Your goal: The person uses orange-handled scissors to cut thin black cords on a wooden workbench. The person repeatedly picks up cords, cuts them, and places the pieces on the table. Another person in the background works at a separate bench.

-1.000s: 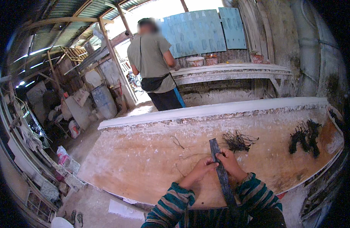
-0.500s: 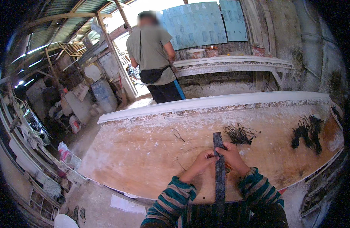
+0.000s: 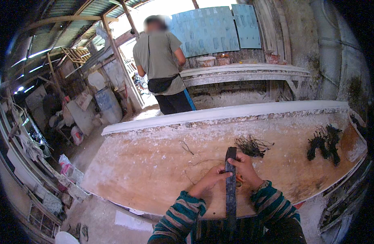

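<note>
A long, flat, dark strip (image 3: 230,195) with a scuffed surface runs away from my body over the near edge of the wooden tabletop (image 3: 142,175). My right hand (image 3: 244,166) grips it near its far end, thumb on top. From the other side my left hand (image 3: 213,179) is closed, thumb and fingers at the strip's left edge; a thin thread may be pinched there, too fine to make out. Just beyond my right hand lies a tangle of black cords (image 3: 252,145). A small orange-brown item (image 3: 239,181) is partly hidden beside the strip.
More black cord bundles (image 3: 325,144) lie at the right, and a thin loop of cord (image 3: 187,147) left of the strip. A white raised ledge (image 3: 219,116) borders the table's far side. Beyond it, a person (image 3: 160,65) stands facing away beside a whitened bench (image 3: 243,72) with tubs.
Both hands have shifted slightly along the strip, and the left thumb now points more across it. The whole view has tilted a little. The hold on the strip stays.
</note>
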The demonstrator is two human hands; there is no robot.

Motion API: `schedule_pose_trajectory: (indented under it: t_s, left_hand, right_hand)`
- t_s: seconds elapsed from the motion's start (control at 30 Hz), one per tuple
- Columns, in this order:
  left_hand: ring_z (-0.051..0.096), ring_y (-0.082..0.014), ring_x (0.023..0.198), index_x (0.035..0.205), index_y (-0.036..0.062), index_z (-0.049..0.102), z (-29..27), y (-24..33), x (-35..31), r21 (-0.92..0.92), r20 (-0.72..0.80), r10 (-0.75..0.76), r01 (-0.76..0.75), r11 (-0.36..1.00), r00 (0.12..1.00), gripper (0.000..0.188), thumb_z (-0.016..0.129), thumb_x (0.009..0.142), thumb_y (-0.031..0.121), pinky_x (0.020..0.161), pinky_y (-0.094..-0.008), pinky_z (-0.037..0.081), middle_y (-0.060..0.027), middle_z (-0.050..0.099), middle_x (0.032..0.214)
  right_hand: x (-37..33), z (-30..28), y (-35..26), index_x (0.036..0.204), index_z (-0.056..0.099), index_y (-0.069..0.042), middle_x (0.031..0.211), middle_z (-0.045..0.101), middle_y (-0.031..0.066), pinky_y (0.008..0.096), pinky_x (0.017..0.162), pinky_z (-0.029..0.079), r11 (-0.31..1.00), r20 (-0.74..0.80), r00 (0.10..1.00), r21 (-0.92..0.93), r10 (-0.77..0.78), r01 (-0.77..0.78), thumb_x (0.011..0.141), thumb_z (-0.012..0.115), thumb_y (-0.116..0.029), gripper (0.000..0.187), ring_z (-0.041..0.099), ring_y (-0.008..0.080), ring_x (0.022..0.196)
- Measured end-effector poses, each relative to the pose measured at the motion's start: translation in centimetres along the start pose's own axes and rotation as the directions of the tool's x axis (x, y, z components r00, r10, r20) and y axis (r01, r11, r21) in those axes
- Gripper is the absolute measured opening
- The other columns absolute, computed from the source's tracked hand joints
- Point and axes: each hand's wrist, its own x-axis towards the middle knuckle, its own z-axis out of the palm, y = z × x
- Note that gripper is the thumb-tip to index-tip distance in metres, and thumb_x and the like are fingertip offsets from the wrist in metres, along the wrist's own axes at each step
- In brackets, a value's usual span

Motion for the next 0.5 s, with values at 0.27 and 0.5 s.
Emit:
schedule_pose_trajectory:
  t_s: [0.27, 0.5]
  left_hand:
    - [0.046, -0.0062, 0.065, 0.076, 0.0049, 0.057, -0.2, 0.3, 0.0, 0.082, -0.146, -0.038, 0.05, 0.995, 0.989, 0.014, 0.061, 0.084, 0.016, 0.059, -0.0222, 0.037, 0.0045, 0.051, 0.069]
    - [0.038, -0.0042, 0.057, 0.068, 0.0088, 0.05, -1.5, -0.9, 1.0, -0.007, -0.394, 0.083, -0.094, 0.996, 0.915, 0.021, 0.061, 0.084, 0.016, 0.05, -0.021, 0.03, 0.0062, 0.044, 0.062]
  right_hand:
    - [0.7, -0.7, 1.7, 0.087, 0.059, -0.003, 0.078, 0.059, 0.0016, 0.0253, 0.062, 0.044, 0.997, -0.033, 0.999, 0.065, -0.033, 0.035, 0.084, 0.06, -0.015, 0.013, 0.053, 0.0087, 0.071]
    - [-1.0, 0.7, -2.0, 0.088, 0.055, -0.006, 0.079, 0.054, -0.0029, 0.0199, 0.062, 0.04, 0.974, 0.212, 0.956, 0.058, 0.204, -0.221, 0.086, 0.059, -0.015, 0.01, 0.048, 0.0051, 0.068]
